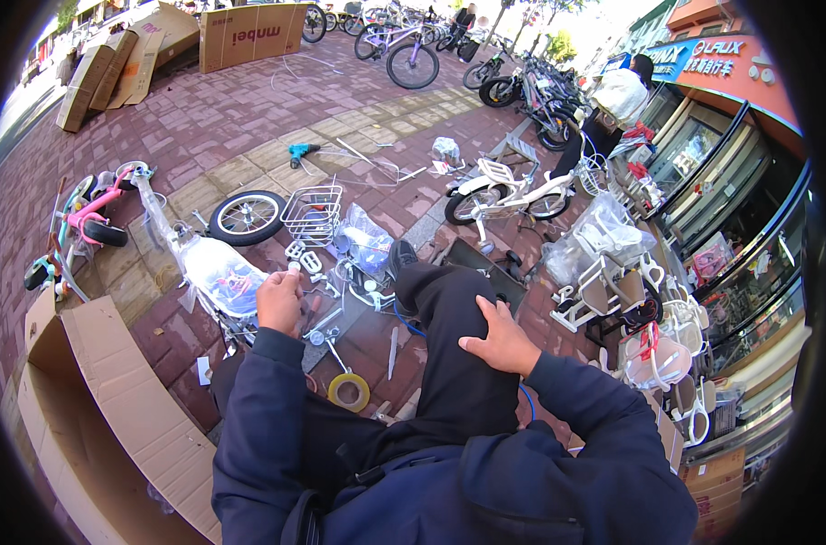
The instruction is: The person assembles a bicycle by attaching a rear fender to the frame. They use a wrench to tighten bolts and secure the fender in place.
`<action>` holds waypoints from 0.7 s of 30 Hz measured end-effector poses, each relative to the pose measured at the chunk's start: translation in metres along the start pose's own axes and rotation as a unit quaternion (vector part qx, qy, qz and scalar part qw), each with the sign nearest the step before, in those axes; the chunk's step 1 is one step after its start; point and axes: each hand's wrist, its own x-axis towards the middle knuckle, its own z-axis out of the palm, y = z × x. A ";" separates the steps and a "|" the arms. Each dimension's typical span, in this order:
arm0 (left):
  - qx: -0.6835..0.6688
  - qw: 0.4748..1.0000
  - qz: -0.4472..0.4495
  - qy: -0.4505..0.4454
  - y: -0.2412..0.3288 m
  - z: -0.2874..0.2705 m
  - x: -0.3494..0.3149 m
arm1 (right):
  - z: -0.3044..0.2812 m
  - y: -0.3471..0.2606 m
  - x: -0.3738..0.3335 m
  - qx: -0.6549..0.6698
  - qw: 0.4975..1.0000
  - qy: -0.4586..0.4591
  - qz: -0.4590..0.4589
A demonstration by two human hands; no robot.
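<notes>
My left hand (pixel 281 304) is raised with the fingertips pinched around a small pale piece, too small to name. Just beyond it lies a bicycle frame (pixel 220 272) wrapped in clear plastic. My right hand (pixel 504 338) rests on my right thigh, thumb and fingers apart, holding nothing. On the paving ahead are a loose wheel (pixel 247 218) with a black tyre, a white wire basket (pixel 312 216) and white pedals (pixel 305 258). A clear plastic bag (pixel 366 240) sits beside my shoe (pixel 401 255). Between my legs is a roll of yellowish tape (pixel 348 392).
An opened cardboard box (pixel 127 391) stands at my left. Farther off are a pink child's bike (pixel 93 214), a teal power drill (pixel 302 154) and a white bicycle (pixel 513 193). Child seats (pixel 658 359) crowd the right, by the shopfront. A person (pixel 620 95) is at the far right.
</notes>
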 end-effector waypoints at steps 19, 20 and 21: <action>0.062 0.998 0.018 0.020 0.040 -0.028 -0.054 | 0.084 -0.079 0.143 0.012 0.842 -0.487 -0.232; 0.073 0.996 0.046 0.009 0.041 -0.031 -0.058 | 0.092 -0.088 0.169 0.022 0.824 -0.503 -0.260; 0.107 0.994 0.017 0.028 0.041 -0.032 -0.063 | 0.103 -0.102 0.196 0.024 0.817 -0.512 -0.264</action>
